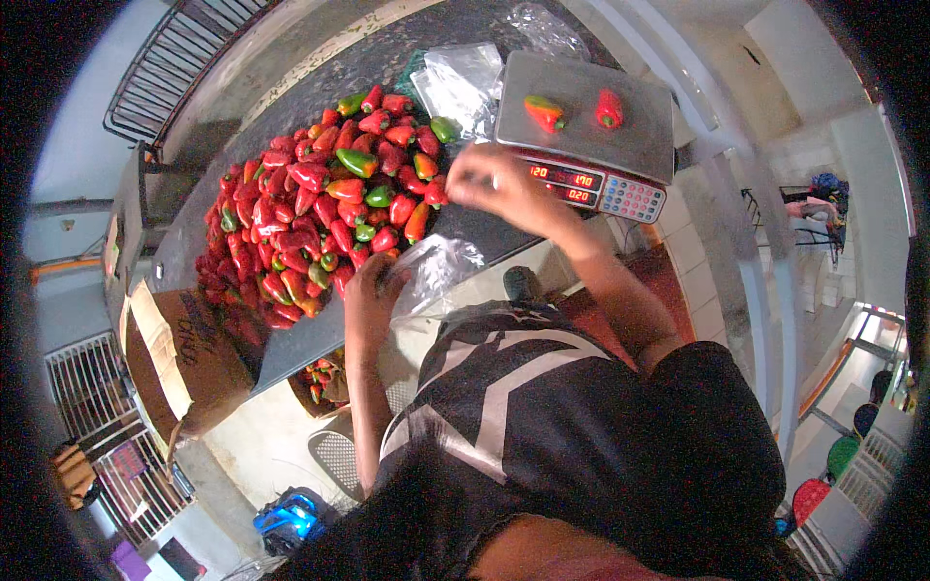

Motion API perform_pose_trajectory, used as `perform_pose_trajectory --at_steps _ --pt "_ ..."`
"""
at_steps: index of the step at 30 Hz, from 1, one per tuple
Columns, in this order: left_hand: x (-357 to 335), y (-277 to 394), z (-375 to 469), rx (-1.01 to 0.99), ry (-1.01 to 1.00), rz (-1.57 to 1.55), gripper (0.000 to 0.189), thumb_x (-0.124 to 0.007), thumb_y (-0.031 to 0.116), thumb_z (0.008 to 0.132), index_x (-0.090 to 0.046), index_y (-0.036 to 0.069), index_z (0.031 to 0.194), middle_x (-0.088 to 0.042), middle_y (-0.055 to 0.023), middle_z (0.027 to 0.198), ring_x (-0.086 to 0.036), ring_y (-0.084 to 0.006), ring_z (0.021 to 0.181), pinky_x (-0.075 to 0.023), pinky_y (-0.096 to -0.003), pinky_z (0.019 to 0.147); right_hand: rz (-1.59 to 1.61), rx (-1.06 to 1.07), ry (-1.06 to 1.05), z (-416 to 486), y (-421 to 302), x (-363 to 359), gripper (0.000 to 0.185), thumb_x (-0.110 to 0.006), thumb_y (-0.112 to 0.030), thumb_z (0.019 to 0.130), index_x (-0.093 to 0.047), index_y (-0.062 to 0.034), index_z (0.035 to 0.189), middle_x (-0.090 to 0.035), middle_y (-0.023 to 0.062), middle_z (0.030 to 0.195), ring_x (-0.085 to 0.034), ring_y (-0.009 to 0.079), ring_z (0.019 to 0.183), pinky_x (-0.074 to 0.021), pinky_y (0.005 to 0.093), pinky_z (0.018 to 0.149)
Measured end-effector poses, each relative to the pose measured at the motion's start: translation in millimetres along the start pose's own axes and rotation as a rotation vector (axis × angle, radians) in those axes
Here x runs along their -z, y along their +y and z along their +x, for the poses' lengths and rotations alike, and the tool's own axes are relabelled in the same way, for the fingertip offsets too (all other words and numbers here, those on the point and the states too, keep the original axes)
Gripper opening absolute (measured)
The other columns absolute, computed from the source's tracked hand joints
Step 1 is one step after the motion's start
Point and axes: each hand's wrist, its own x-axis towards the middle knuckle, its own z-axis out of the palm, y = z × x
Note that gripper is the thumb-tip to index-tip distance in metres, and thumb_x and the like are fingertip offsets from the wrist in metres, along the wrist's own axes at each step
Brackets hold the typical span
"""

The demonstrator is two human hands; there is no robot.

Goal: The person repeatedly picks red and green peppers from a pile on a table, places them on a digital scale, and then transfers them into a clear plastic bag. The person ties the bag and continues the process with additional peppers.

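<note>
A large heap of mostly red peppers, some green or orange, lies on the dark stone counter. My left hand is at the heap's near edge, closed on the clear plastic bag, which hangs towards my body. My right hand is blurred over the heap's right edge, beside a red pepper; whether it grips anything cannot be told. Right of it stands a digital scale with a lit red display. An orange-green pepper and a red pepper lie apart on its steel plate.
Flat clear plastic bags lie left of the scale, with crumpled plastic behind. An open cardboard box stands at the counter's left end. Below the near edge, another container holds peppers. A plastic seat is near my left forearm.
</note>
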Motion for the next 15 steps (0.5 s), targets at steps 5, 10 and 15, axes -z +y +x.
perform_pose_trajectory --at_steps 5,10,15 --pt "-1 20 3 0.026 0.071 0.039 0.024 -0.068 0.010 0.076 -0.058 0.001 0.097 -0.065 -0.0134 0.090 -0.063 -0.0215 0.082 -0.0469 -0.0321 0.076 -0.899 -0.162 0.288 19 100 40 0.032 -0.066 -0.024 0.081 -0.060 -0.0146 0.110 -0.054 0.0104 0.109 -0.049 0.0285 0.105 -0.0401 0.0435 0.089" --pt "-6 27 7 0.074 0.097 -0.061 0.024 -0.067 0.009 0.077 -0.057 0.002 0.097 -0.064 -0.0114 0.086 -0.062 -0.0195 0.081 -0.0467 -0.0306 0.075 -1.179 -0.318 0.126 26 146 44 0.044 -0.065 -0.025 0.080 -0.056 -0.0173 0.122 -0.052 0.0128 0.115 -0.047 0.0315 0.111 -0.0394 0.0486 0.091" --pt "-6 46 16 -0.071 0.242 -0.043 0.021 -0.065 0.007 0.077 -0.056 0.002 0.095 -0.063 -0.0101 0.084 -0.060 -0.0190 0.077 -0.0465 -0.0305 0.073 -1.208 -0.507 0.148 16 168 62 0.048 -0.066 -0.026 0.080 -0.053 -0.0226 0.126 -0.052 0.0120 0.118 -0.047 0.0314 0.113 -0.0430 0.0477 0.089"
